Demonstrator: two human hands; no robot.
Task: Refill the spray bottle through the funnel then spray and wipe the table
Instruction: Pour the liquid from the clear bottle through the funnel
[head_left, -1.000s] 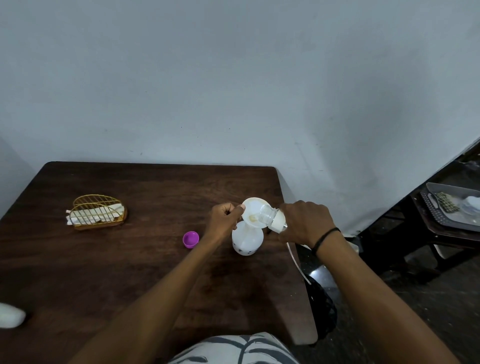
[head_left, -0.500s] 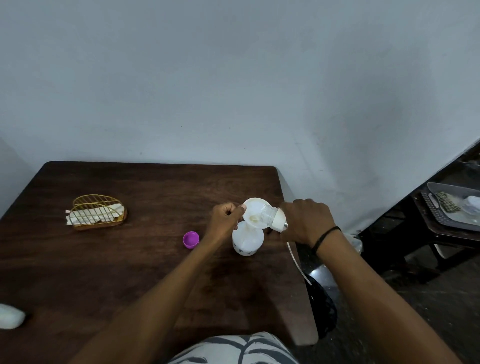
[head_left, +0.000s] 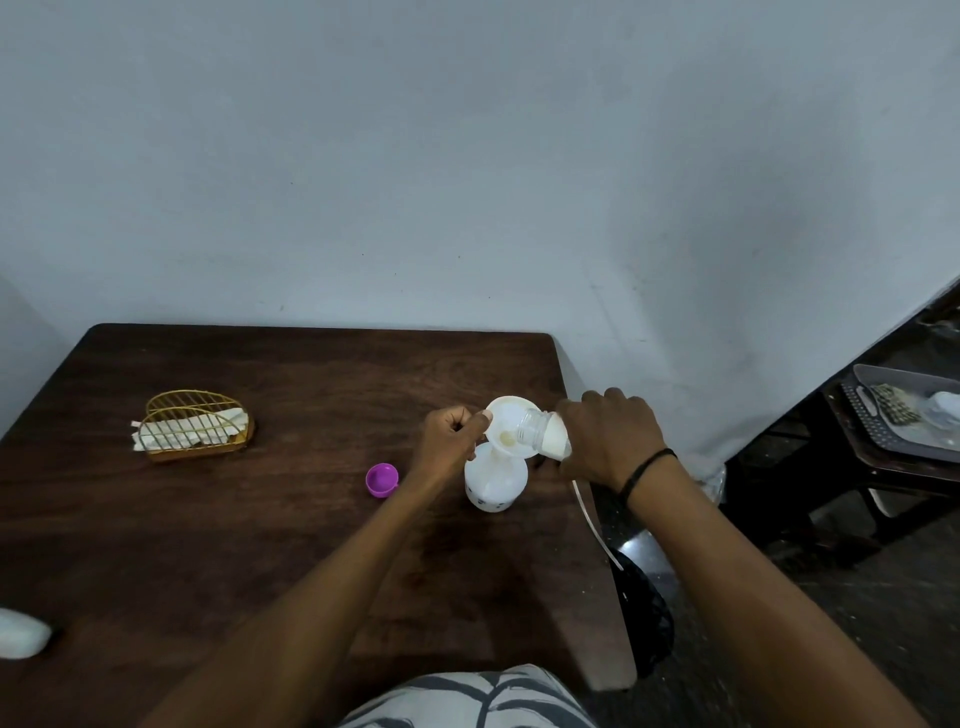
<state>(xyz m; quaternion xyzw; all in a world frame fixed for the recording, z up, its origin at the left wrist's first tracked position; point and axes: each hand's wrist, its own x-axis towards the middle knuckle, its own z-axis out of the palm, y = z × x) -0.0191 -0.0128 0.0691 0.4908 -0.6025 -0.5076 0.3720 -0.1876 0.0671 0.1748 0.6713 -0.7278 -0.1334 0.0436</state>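
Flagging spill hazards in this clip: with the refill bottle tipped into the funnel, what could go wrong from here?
1. The funnel sits tilted on the spray bottle, steadied only by the left hand pinching its rim; it could tip and spill.
2. The refill bottle in the right hand pours near the funnel's edge; liquid may overshoot onto the table.

both forearms are bare, no sleeves showing. a thin black band (head_left: 647, 470) circles the right wrist. at the bottom edge, pale clothing (head_left: 467, 699) with dark leaf-like stripes.
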